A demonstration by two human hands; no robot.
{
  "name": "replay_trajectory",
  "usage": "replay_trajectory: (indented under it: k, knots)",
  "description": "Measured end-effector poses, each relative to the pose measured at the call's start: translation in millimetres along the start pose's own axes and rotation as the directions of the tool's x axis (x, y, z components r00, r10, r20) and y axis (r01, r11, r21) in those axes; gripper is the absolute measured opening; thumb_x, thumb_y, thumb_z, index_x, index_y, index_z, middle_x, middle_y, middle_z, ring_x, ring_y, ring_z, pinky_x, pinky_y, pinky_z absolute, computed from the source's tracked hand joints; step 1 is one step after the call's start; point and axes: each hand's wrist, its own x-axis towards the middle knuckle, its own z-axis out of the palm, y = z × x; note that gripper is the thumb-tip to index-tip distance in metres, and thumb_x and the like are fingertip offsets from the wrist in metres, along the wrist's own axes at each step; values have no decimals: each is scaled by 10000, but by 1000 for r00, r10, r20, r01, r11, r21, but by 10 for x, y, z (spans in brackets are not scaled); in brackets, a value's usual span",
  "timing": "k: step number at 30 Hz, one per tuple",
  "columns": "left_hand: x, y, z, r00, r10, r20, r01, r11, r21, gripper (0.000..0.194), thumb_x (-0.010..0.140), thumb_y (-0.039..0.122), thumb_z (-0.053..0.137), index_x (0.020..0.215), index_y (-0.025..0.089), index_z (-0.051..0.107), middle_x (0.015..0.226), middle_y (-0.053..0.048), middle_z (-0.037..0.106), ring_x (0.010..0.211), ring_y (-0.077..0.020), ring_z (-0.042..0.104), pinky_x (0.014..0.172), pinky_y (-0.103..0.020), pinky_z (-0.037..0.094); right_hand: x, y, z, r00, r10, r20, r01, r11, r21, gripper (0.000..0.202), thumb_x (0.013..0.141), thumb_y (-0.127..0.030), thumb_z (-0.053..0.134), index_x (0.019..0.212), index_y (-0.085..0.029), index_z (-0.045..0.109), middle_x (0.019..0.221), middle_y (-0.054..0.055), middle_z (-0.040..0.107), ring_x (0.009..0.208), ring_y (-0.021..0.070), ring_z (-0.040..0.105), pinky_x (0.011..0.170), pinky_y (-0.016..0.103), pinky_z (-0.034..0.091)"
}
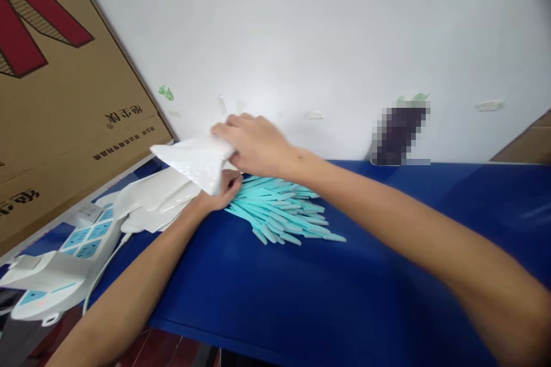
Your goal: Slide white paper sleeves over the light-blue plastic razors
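Note:
My right hand [253, 143] is raised near the wall, its fingers closed on a white plastic bag [193, 159] that hangs tilted to the left. Below it, my left hand [224, 190] lies low over the table beside a pile of slim teal plastic sticks [279, 212]. Its fingers look curled, but the bag partly covers them and I cannot see what is in them. The teal sticks have paler, wider ends fanned toward the right. More white plastic bags [150, 198] lie stacked under and left of my left wrist.
A white power strip [92, 246] with blue sockets, plugs and a cable lies at the left. A large cardboard box [77, 97] leans behind it. The blue table [344, 298] meets a white wall [301, 28]. A blurred-out dark object [398, 135] stands against the wall.

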Motion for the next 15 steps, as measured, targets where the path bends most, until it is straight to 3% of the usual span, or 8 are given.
replay_trajectory:
  k: [3, 6, 8, 10, 13, 15]
  knots:
    - [-3, 102, 56, 992, 117, 46, -121, 987, 104, 306, 887, 332, 491, 624, 196, 569, 604, -28, 595, 577, -171, 522, 602, -311, 400, 355, -143, 237, 997, -1, 75, -11, 987, 159, 644, 881, -174, 538, 1516, -192, 434, 1327, 145, 599, 1058, 284, 583, 777, 361, 430]
    - [19, 137, 25, 988, 156, 18, -156, 973, 172, 296, 902, 343, 489, 713, 176, 644, 694, -75, 660, 658, -209, 581, 662, -343, 442, 190, -49, 263, 998, 28, 52, -41, 964, 261, 572, 899, -191, 508, 1471, -176, 495, 1277, 137, 636, 1025, 241, 597, 786, 329, 415]
    - [40, 100, -50, 987, 160, -23, -148, 953, 266, 310, 932, 365, 489, 850, 160, 707, 847, -114, 713, 823, -258, 635, 796, -397, 484, -155, 152, 196, 995, 79, 66, -96, 943, 318, 404, 889, -210, 526, 1270, -166, 652, 1026, 74, 709, 863, 179, 605, 778, 298, 390]
    - [54, 9, -144, 990, 130, -51, -96, 899, 427, 352, 943, 413, 517, 1065, 161, 731, 1104, -148, 715, 1070, -323, 625, 979, -481, 457, -622, 413, 136, 960, 242, 138, -276, 896, 349, 212, 864, -248, 552, 928, -166, 737, 707, 4, 655, 663, 131, 547, 719, 276, 366]
    - [44, -165, -261, 1000, -11, -25, 25, 770, 638, 594, 864, 523, 632, 1369, 209, 627, 1473, -182, 524, 1362, -446, 447, 1142, -646, 289, -1374, 767, 150, 868, 485, 108, -492, 810, 319, 266, 878, -318, 509, 739, -158, 670, 561, -18, 540, 539, 113, 451, 610, 265, 328]
    - [26, -226, -304, 994, -108, 9, 73, 728, 682, 765, 799, 543, 704, 1476, 227, 536, 1593, -195, 372, 1450, -493, 328, 1163, -675, 242, -1780, 903, 219, 827, 557, 77, -555, 786, 272, 347, 913, -365, 441, 679, -169, 606, 529, -16, 494, 515, 117, 424, 587, 269, 320]
